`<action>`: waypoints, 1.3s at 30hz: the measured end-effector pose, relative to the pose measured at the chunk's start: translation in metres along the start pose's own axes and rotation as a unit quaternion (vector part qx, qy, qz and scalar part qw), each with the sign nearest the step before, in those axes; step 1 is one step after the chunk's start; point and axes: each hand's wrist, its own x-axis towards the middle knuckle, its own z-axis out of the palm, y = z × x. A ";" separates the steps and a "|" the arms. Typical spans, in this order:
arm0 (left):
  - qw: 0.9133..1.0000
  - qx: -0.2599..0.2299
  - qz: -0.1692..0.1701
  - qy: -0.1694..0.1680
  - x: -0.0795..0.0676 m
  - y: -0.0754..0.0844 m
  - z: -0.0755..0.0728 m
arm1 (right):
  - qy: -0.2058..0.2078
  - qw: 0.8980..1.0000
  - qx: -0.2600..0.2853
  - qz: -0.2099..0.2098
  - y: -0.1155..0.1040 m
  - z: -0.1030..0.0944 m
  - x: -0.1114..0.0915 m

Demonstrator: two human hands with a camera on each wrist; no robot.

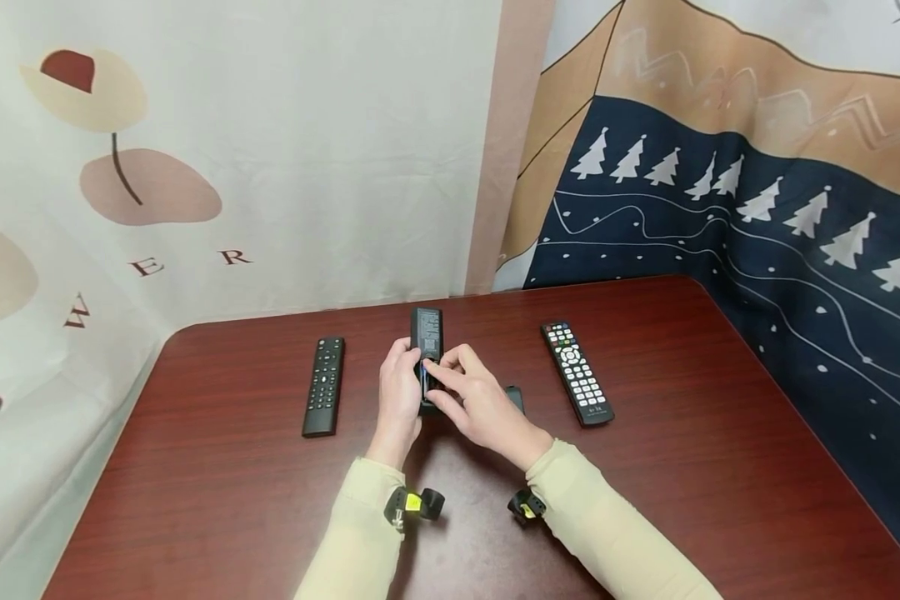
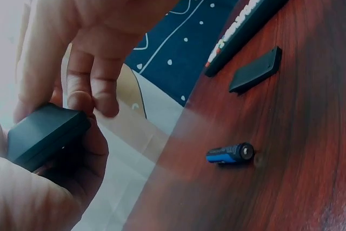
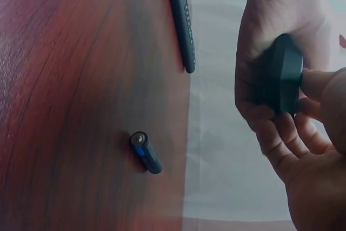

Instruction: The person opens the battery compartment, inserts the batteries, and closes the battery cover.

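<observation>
My left hand (image 1: 399,396) grips a black remote control (image 1: 427,327), its labelled back facing up and its battery compartment uncovered. A dark and blue battery (image 1: 424,379) shows in the compartment. My right hand (image 1: 480,404) reaches over from the right, with thumb and forefinger at the two ends of that battery, seemingly pinching it. In both wrist views the remote's casing (image 2: 47,133) hides the compartment. Another battery (image 2: 230,153), blue and black, lies on the table, hidden from the head view. A black battery cover (image 2: 255,70) rests on the table, partly behind my right hand.
A slim black remote (image 1: 323,387) lies on the left of the reddish-brown table (image 1: 217,467). On the right is a black remote with white buttons (image 1: 577,375). Patterned cloth (image 1: 330,167) hangs behind the table's far edge.
</observation>
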 end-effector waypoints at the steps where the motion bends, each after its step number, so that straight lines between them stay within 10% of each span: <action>1: 1.000 0.000 -0.001 -0.001 0.000 0.000 0.000 | 0.000 1.000 0.003 0.002 0.000 -0.001 0.000; 39: 0.997 -0.073 -0.021 -0.027 0.000 -0.003 -0.006 | -0.013 0.995 -0.011 0.101 0.019 0.000 -0.023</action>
